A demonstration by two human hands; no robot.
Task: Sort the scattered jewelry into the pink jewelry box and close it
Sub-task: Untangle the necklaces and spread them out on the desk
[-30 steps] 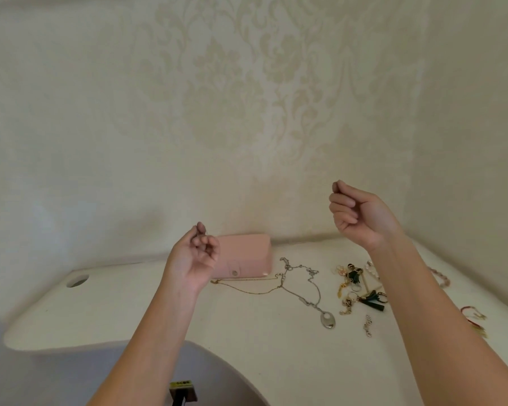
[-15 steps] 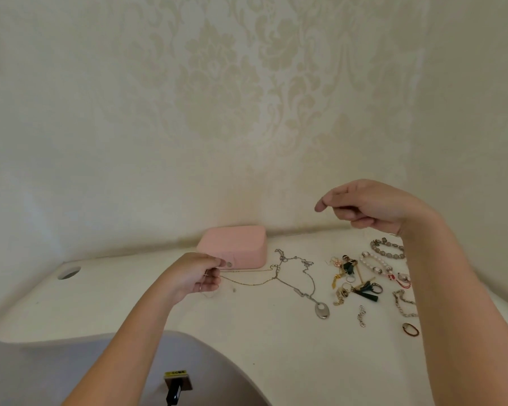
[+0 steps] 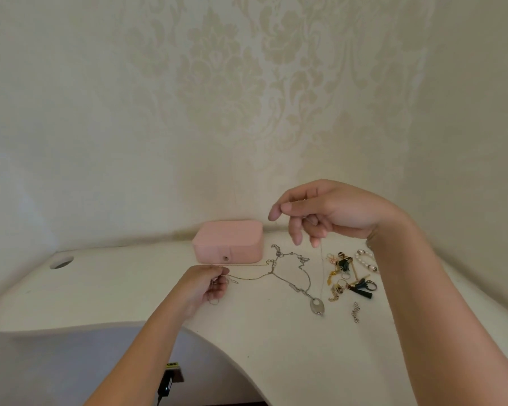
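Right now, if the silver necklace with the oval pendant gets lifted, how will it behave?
Likely floppy: the silver necklace lies in loose curves. The oval pendant would probably swing as the heavy end. The necklace crosses the gold chain pinched by the left hand, so they may snag.

Pearl bracelet (image 3: 365, 260) partly hidden behind right forearm (image 3: 423, 303); gold chain (image 3: 252, 277) end covered by left hand (image 3: 204, 284); earring pile (image 3: 345, 278) details unresolved.

Soft, even, warm light; faint shadows; wide-angle bending at edges; slightly soft focus, perhaps from compression.
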